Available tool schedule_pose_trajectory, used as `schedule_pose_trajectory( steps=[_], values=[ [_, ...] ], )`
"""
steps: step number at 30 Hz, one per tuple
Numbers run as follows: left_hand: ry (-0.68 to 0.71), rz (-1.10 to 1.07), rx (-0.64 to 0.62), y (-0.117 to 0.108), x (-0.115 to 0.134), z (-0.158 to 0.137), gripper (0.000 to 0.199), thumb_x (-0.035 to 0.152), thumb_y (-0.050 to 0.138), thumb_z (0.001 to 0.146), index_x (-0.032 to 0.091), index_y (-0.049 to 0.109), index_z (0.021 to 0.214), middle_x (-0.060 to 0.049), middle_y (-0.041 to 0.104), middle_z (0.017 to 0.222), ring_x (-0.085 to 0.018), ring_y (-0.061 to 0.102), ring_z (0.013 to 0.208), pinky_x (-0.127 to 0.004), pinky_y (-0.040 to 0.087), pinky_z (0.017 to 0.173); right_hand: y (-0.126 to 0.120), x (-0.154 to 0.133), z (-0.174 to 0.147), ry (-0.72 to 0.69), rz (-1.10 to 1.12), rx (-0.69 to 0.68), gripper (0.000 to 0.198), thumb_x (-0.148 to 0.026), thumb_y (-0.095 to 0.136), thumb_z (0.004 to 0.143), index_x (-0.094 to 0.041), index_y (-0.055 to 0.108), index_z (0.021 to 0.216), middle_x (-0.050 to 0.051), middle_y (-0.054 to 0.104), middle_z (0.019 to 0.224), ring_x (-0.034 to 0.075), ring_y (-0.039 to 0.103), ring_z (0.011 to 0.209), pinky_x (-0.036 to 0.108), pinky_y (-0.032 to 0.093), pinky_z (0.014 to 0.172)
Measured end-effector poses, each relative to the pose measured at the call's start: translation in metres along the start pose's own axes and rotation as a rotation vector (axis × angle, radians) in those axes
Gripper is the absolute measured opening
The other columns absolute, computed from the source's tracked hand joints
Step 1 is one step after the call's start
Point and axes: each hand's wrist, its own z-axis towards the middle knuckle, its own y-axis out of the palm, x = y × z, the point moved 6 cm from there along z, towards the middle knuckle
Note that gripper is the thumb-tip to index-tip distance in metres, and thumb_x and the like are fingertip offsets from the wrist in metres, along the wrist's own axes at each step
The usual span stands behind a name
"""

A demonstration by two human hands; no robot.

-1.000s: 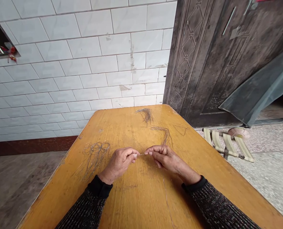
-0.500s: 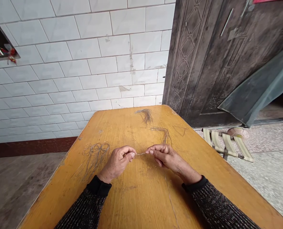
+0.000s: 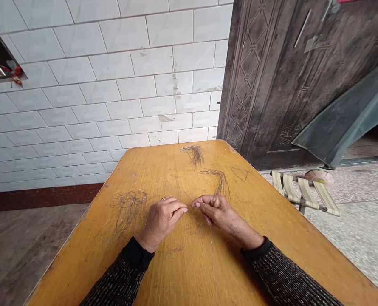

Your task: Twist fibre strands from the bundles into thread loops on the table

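A thin wire [image 3: 212,255] runs from beneath the right hand [image 3: 219,214] toward the near edge of the view, curving slightly. Its upper part passes into that hand's grip, where thumb and forefinger are pinched together on it; the visible length trails below the grip, on the near side of the fingers. Whether this length rests on the surface [image 3: 176,276] or hangs just above it cannot be told.

The left hand [image 3: 163,219] faces the right, fingertips near but apart. Its grip is closed, thumb against forefinger; whether wire is caught between them is too fine to tell. A ring [image 3: 163,198] shows on one of its fingers. Both wrists come out of dark, flecked sleeves with black cuffs.

Just beside the left hand, on its outer side, lies a looped bundle [image 3: 130,202] of wires, with rounded loops at the far end and loose strands toward the near side. Beyond the right hand is a bent bundle [image 3: 220,176], with a triangular wire [image 3: 240,173] to its right. Farther off, near the far edge, sits a curved bundle [image 3: 195,154].

Past the surface stand a white tiled wall [image 3: 119,85], a dark patterned door [image 3: 281,97] and, at right, a strapped stool [image 3: 305,193].
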Motion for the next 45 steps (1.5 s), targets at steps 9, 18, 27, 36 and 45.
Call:
schedule_pose_trajectory(
  steps=[9, 18, 27, 36, 45],
  values=[
    [0.107, 0.076, -0.013, -0.003, 0.003, 0.001, 0.02, 0.019, 0.041, 0.086, 0.018, 0.061, 0.085, -0.003, 0.066, 0.077, -0.014, 0.058, 0.072, -0.026, 0.042, 0.065, 0.005, 0.0, -0.002, 0.009, 0.05, -0.09, 0.031, -0.038, 0.05, 0.076, -0.011, 0.063, 0.077, -0.008, 0.038, 0.037, 0.003, 0.027, 0.032, 0.018, 0.019, 0.034],
    [-0.05, -0.017, -0.059, -0.009, -0.006, 0.002, 0.019, 0.02, 0.044, 0.081, 0.017, 0.061, 0.074, 0.0, 0.06, 0.061, -0.01, 0.054, 0.057, -0.02, 0.038, 0.054, 0.0, 0.01, 0.002, 0.06, 0.074, -0.103, 0.029, -0.042, 0.054, 0.073, -0.013, 0.06, 0.074, -0.008, 0.041, 0.037, 0.004, 0.028, 0.028, 0.016, 0.02, 0.03],
    [-0.156, -0.047, -0.045, -0.006, -0.013, 0.001, 0.02, 0.024, 0.045, 0.081, 0.016, 0.061, 0.072, 0.0, 0.06, 0.06, -0.009, 0.052, 0.055, -0.019, 0.036, 0.052, 0.0, 0.009, 0.002, 0.07, 0.099, -0.073, 0.032, -0.043, 0.053, 0.073, -0.012, 0.058, 0.08, -0.009, 0.043, 0.039, 0.003, 0.027, 0.027, 0.016, 0.02, 0.029],
    [-0.094, 0.077, 0.093, -0.009, -0.015, -0.003, 0.017, 0.021, 0.045, 0.082, 0.018, 0.06, 0.076, -0.002, 0.065, 0.07, -0.011, 0.056, 0.062, -0.021, 0.038, 0.057, -0.007, 0.009, 0.004, 0.045, 0.099, -0.008, 0.034, -0.044, 0.057, 0.07, -0.012, 0.058, 0.083, -0.008, 0.046, 0.044, 0.002, 0.03, 0.03, 0.017, 0.022, 0.03],
    [-0.031, 0.116, 0.085, -0.014, -0.01, 0.0, 0.017, 0.019, 0.044, 0.084, 0.018, 0.059, 0.078, -0.001, 0.065, 0.073, -0.013, 0.058, 0.067, -0.022, 0.041, 0.061, -0.007, 0.006, 0.002, 0.075, 0.113, -0.011, 0.03, -0.042, 0.058, 0.068, -0.012, 0.058, 0.075, -0.008, 0.043, 0.039, 0.002, 0.027, 0.029, 0.017, 0.018, 0.031]
  ],
)
